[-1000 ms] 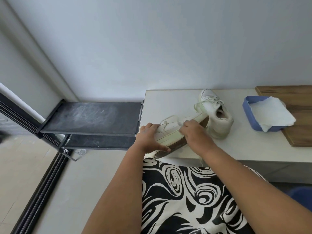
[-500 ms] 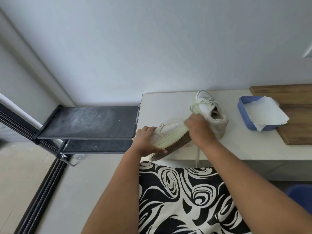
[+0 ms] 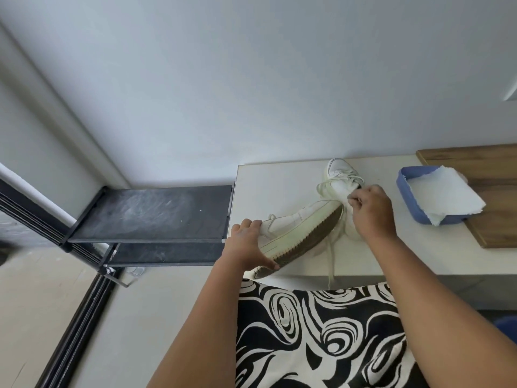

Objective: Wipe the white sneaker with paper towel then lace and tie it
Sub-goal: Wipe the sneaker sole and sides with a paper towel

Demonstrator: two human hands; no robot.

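Gripped at its heel end by the left hand [image 3: 246, 245], the white sneaker [image 3: 296, 233] is tipped on its side at the front edge of the white table [image 3: 274, 180], brown sole turned toward the person. At the sneaker's toe, a small white wad, seemingly paper towel, is pinched in the curled right hand [image 3: 369, 211]. Behind that toe a second sneaker [image 3: 340, 177] is set; right of it, a blue tray [image 3: 405, 197] of paper towels [image 3: 442, 197].

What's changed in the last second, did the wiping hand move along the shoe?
Yes. The right hand, with a small white wad pinched in its fingers, slid from the middle of the tilted sneaker along its sole edge to the far end, beside the second sneaker. The left hand still grips the near end. The blue tray of paper towels stayed put.
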